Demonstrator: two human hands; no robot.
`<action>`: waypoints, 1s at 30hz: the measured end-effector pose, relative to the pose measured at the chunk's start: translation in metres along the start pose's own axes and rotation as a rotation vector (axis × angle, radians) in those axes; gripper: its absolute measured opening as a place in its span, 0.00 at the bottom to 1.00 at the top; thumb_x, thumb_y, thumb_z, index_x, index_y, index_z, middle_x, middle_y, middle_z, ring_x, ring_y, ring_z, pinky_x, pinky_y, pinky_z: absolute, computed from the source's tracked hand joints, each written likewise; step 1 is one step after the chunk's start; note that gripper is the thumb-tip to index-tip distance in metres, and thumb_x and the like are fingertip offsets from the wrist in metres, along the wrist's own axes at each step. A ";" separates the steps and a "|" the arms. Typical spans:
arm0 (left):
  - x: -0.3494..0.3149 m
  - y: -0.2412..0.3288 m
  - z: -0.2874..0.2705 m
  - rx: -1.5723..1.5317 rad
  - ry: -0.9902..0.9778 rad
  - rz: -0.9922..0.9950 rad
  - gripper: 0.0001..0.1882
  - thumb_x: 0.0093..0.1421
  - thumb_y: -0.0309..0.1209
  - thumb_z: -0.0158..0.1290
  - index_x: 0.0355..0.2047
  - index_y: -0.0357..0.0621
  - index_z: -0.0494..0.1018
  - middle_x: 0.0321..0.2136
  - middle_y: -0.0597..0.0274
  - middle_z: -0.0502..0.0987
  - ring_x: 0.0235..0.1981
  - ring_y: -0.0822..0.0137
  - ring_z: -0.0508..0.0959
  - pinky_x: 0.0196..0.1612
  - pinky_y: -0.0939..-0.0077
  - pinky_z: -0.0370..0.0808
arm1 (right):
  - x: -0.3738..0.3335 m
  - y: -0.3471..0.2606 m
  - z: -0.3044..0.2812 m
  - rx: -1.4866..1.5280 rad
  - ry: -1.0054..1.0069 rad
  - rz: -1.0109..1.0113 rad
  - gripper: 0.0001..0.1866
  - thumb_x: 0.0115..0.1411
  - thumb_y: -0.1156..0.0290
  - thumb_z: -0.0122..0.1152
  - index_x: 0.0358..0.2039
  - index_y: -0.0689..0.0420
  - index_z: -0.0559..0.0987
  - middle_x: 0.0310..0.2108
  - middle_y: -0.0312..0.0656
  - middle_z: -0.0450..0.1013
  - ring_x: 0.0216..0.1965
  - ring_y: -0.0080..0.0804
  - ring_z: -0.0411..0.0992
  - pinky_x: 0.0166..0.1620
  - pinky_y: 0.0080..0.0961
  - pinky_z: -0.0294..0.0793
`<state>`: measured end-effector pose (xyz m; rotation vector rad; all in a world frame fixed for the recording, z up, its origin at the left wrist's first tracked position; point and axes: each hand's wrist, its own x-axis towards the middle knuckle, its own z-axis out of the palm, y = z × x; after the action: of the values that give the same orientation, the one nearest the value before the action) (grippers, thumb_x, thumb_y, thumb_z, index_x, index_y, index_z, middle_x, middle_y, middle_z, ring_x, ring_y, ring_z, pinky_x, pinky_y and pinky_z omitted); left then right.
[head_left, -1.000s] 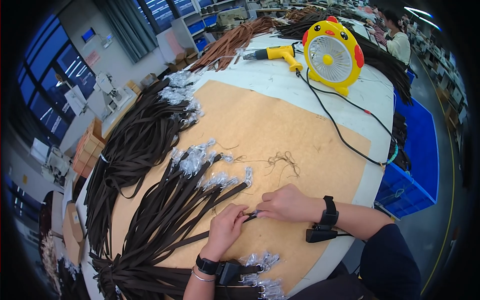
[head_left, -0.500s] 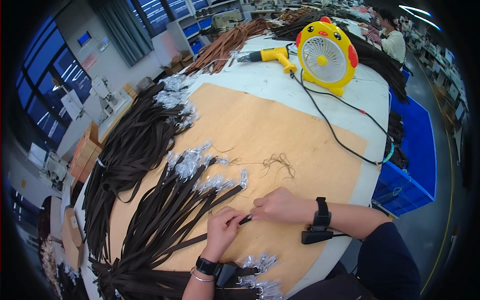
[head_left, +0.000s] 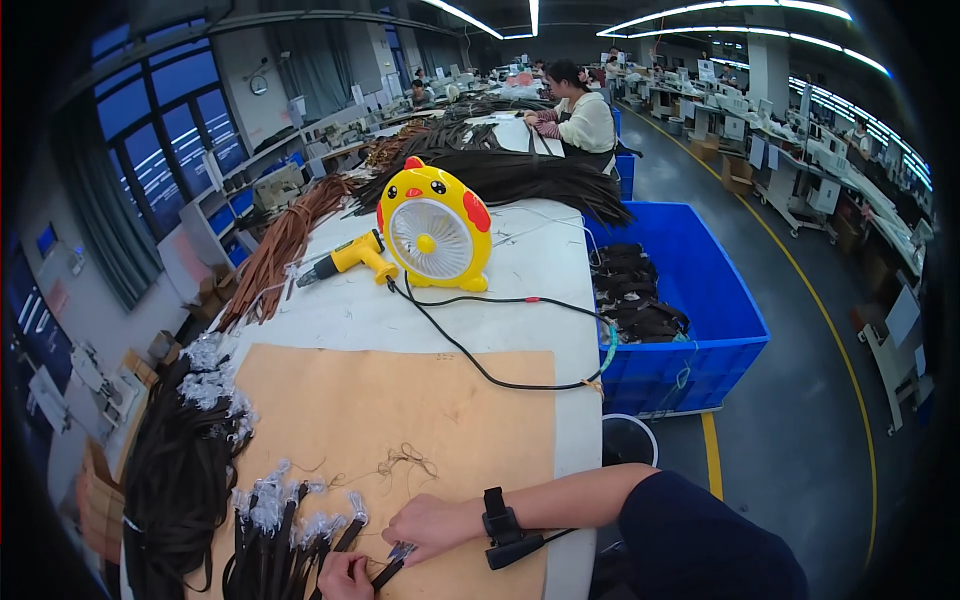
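My left hand, cut off by the lower edge, is closed around a dark brown strap. Just right of it, my right hand is closed at that strap's upper end, where a small silvery piece peeks out under the fingers; its kind is unclear. Beside my left hand lie several dark straps, their metal hooks in clear plastic wrap. A tan paper sheet spreads under the work, with loose dark threads on it. A black band with a small device circles my right wrist.
A larger bundle of dark straps hangs at the left. Farther up the table stand a yellow chick-shaped fan and a yellow heat gun, with a black cord. A blue bin stands right; a person works beyond.
The view has tilted up and turned right, so the fan, heat gun and hands sit lower and farther left in it. Both hands stay close together on the strap.
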<state>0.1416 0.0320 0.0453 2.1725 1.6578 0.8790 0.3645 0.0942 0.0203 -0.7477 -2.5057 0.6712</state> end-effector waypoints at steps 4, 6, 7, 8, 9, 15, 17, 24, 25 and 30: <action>0.003 0.004 -0.001 0.077 0.021 0.065 0.10 0.59 0.22 0.53 0.41 0.37 0.78 0.39 0.48 0.78 0.42 0.48 0.77 0.48 0.59 0.73 | 0.003 0.010 0.009 0.045 -0.035 0.081 0.17 0.47 0.57 0.70 0.26 0.56 0.76 0.28 0.45 0.75 0.36 0.47 0.74 0.35 0.42 0.72; -0.003 0.007 -0.006 0.074 0.072 0.093 0.11 0.59 0.22 0.53 0.43 0.37 0.77 0.41 0.48 0.78 0.44 0.47 0.76 0.50 0.57 0.71 | 0.006 0.011 0.013 0.073 -0.014 0.056 0.16 0.49 0.58 0.69 0.28 0.57 0.76 0.29 0.44 0.74 0.36 0.47 0.74 0.35 0.43 0.72; -0.006 0.011 -0.011 0.076 0.130 0.109 0.13 0.59 0.23 0.53 0.44 0.37 0.76 0.42 0.48 0.77 0.45 0.46 0.75 0.52 0.55 0.70 | 0.008 0.011 0.013 0.105 -0.001 0.018 0.16 0.50 0.59 0.67 0.29 0.57 0.75 0.29 0.44 0.74 0.35 0.47 0.74 0.35 0.43 0.72; -0.007 0.017 -0.017 0.074 0.138 0.091 0.12 0.57 0.26 0.56 0.42 0.38 0.77 0.41 0.50 0.78 0.45 0.46 0.75 0.52 0.55 0.70 | 0.009 0.013 0.016 0.097 0.007 0.031 0.16 0.50 0.59 0.67 0.29 0.57 0.75 0.29 0.44 0.74 0.35 0.47 0.74 0.35 0.43 0.72; -0.007 0.018 -0.021 0.066 0.132 0.104 0.12 0.57 0.26 0.56 0.42 0.38 0.77 0.41 0.50 0.78 0.45 0.46 0.75 0.52 0.55 0.70 | 0.011 0.015 0.018 0.123 0.013 0.028 0.16 0.51 0.59 0.67 0.29 0.57 0.75 0.30 0.43 0.73 0.35 0.48 0.74 0.35 0.43 0.72; -0.008 0.007 -0.021 0.045 -0.192 0.094 0.07 0.52 0.26 0.63 0.31 0.40 0.79 0.31 0.53 0.78 0.34 0.50 0.77 0.38 0.59 0.72 | 0.012 0.020 0.021 0.202 0.088 -0.001 0.13 0.46 0.63 0.68 0.26 0.55 0.74 0.28 0.43 0.73 0.33 0.48 0.73 0.33 0.43 0.70; -0.008 0.008 -0.022 0.096 -0.148 0.174 0.07 0.52 0.24 0.63 0.32 0.39 0.79 0.32 0.52 0.78 0.33 0.50 0.77 0.37 0.60 0.72 | 0.012 0.017 0.019 0.190 0.093 -0.061 0.13 0.46 0.63 0.68 0.26 0.55 0.74 0.28 0.42 0.73 0.32 0.48 0.73 0.32 0.42 0.70; -0.023 0.011 -0.011 -0.098 -0.199 0.022 0.10 0.53 0.21 0.62 0.38 0.38 0.79 0.33 0.51 0.78 0.35 0.59 0.78 0.37 0.70 0.75 | 0.004 0.010 0.022 0.176 0.097 -0.149 0.14 0.48 0.59 0.69 0.26 0.54 0.75 0.28 0.43 0.73 0.32 0.47 0.74 0.31 0.41 0.71; -0.025 0.011 -0.011 -0.095 -0.197 0.006 0.10 0.53 0.21 0.62 0.38 0.38 0.79 0.33 0.51 0.78 0.35 0.59 0.78 0.37 0.70 0.75 | 0.006 0.009 0.025 0.243 0.091 -0.126 0.15 0.48 0.58 0.69 0.26 0.54 0.76 0.28 0.43 0.73 0.32 0.47 0.74 0.32 0.41 0.71; -0.017 -0.011 0.006 -0.108 -0.123 0.058 0.08 0.49 0.20 0.66 0.27 0.35 0.76 0.23 0.60 0.73 0.19 0.70 0.73 0.22 0.78 0.68 | 0.004 0.007 0.011 0.292 0.038 -0.044 0.11 0.53 0.63 0.67 0.31 0.54 0.77 0.31 0.41 0.73 0.35 0.46 0.74 0.35 0.39 0.72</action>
<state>0.1343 0.0203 0.0294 2.1645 1.4633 0.8130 0.3582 0.0978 0.0087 -0.5908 -2.3131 0.9699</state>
